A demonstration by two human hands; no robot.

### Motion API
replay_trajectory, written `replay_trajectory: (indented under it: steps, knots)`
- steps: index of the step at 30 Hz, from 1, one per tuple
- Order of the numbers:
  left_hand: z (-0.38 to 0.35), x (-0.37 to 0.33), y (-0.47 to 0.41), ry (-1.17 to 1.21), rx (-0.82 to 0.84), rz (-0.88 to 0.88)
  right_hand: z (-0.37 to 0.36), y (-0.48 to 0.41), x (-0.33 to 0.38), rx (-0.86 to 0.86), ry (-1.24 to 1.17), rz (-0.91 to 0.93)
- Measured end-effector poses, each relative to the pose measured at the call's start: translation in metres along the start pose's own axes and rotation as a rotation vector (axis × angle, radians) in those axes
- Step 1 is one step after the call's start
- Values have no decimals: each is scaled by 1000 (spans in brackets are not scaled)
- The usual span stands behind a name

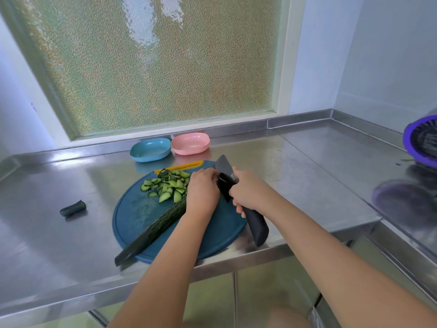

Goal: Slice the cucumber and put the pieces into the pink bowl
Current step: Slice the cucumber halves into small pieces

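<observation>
A long dark cucumber half [151,230] lies slanted on the round blue cutting board [132,216]. My left hand [202,191] holds its far end, fingers curled. My right hand [248,192] grips the black handle of a dark cleaver [225,172], whose blade stands right next to my left fingers. A pile of cut cucumber pieces [169,185] lies on the board's far side. The pink bowl [190,143] stands behind the board and holds nothing.
A blue bowl [150,149] stands left of the pink one. A cucumber end [72,208] lies on the steel counter [47,185] to the left. A purple basket [422,144] is at the right edge. The counter's front edge is near.
</observation>
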State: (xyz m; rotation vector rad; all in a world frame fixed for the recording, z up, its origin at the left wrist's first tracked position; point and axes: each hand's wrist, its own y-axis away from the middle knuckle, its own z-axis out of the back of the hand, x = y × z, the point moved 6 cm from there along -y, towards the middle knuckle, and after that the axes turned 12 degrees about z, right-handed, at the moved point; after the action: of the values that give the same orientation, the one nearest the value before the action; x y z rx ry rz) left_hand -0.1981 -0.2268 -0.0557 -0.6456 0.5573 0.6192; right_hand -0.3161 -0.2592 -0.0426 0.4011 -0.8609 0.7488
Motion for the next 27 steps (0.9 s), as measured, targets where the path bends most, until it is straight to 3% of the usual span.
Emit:
replay_trajectory:
  steps: [15,24,27]
  knots:
    - [0,0,0,-5,13,24,-2,3,6,37,28,3]
    - [1,-3,0,-47,26,18,-17,1,15,58,263,3]
    - [1,-2,1,-37,20,24,-16,4,8,42,221,-7]
